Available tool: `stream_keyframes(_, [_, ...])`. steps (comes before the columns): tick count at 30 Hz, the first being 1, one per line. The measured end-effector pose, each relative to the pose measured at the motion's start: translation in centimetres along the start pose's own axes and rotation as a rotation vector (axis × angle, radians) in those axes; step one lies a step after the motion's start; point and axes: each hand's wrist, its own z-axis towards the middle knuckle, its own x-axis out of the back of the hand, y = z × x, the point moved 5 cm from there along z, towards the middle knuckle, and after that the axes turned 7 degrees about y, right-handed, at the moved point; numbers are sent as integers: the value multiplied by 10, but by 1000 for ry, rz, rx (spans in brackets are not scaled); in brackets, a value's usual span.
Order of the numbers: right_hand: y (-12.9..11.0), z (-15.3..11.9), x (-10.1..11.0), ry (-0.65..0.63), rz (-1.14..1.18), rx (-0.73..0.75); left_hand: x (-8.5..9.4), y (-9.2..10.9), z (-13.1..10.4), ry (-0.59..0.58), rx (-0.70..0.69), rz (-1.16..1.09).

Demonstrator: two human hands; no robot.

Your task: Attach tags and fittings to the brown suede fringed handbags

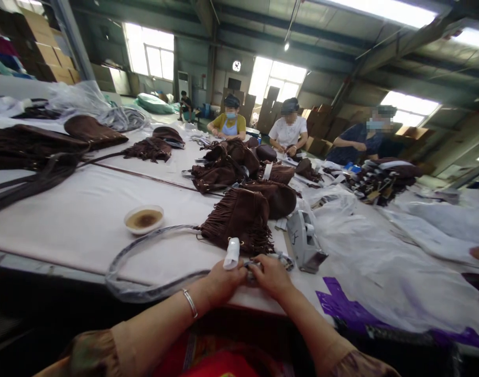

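Note:
A dark brown fringed bag (236, 217) lies on the white table in front of me. Its strap (123, 293), wrapped in clear plastic, loops out to the left and runs back to my hands. My left hand (226, 283) is closed on the strap near the table's front edge. Close beside it, my right hand (274, 276) pinches the wrapped strap end, its fingertips meeting the left hand's. A white wrapped piece (232, 254) stands up between the left hand and the bag. Fingers partly hide the gripped section.
A grey tape dispenser (300, 241) stands right of the bag. A bowl (129, 228) of brownish content sits to the left. More brown bags (224, 170) pile up behind. Clear plastic sheets (373, 262) cover the right side. Several people work across the table.

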Motion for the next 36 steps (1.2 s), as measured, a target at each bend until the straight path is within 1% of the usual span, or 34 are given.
stream_keyframes(1, [2,-4,-2,26,13,-101,-3,6,-1,26,37,-2])
stream_keyframes(2, [3,-7,-5,32,16,-171,-6,12,-1,56,69,-6])
stream_keyframes(3, [3,-10,-7,26,11,-204,-8,18,-2,88,91,-8])
stream_keyframes(4, [1,-11,-8,16,5,-203,-9,22,-3,116,96,-7])
stream_keyframes(5, [-1,-11,-7,2,-5,-175,-10,24,-5,136,82,0])
stream_keyframes(7, [-6,-7,-4,-44,-34,-48,-7,21,-9,139,17,37])
stream_keyframes(11, [-15,3,4,-182,-91,301,9,-1,-19,56,-157,121])
stream_keyframes(13, [-18,5,5,-218,-84,391,16,-9,-21,19,-211,137])
stream_keyframes(14, [-19,5,5,-216,-68,397,17,-10,-21,5,-212,136])
stream_keyframes(15, [-20,6,5,-191,-45,367,17,-9,-20,1,-192,130])
stream_keyframes(16, [-19,7,4,-151,-23,300,15,-7,-19,5,-158,121])
stream_keyframes(19, [-13,4,-1,-45,-22,-7,3,5,-11,62,-11,93])
stream_keyframes(20, [-12,1,-3,-36,-48,-90,-3,10,-9,82,32,80])
stream_keyframes(21, [-11,-1,-4,-43,-77,-136,-7,14,-7,98,62,67])
stream_keyframes(22, [-12,-2,-5,-58,-108,-133,-12,17,-6,110,74,55])
stream_keyframes(23, [-15,-2,-4,-74,-134,-91,-15,19,-6,117,64,46])
stream_keyframes(26, [-20,0,2,-126,-176,107,-19,15,-10,110,-43,53])
stream_keyframes(28, [-18,5,7,-154,-184,213,-20,0,-13,96,-85,101])
stream_keyframes(30, [-17,9,8,-181,-198,334,-21,-21,-13,95,-43,164])
stream_keyframes(32, [-17,11,6,-176,-200,421,-23,-33,-11,83,-47,142])
stream_keyframes(33, [-17,12,5,-148,-186,412,-24,-35,-10,83,-49,119])
stream_keyframes(34, [-16,13,5,-102,-160,351,-26,-35,-10,87,-46,92])
stream_keyframes(36, [-14,14,5,-14,-97,131,-29,-30,-8,112,-6,42])
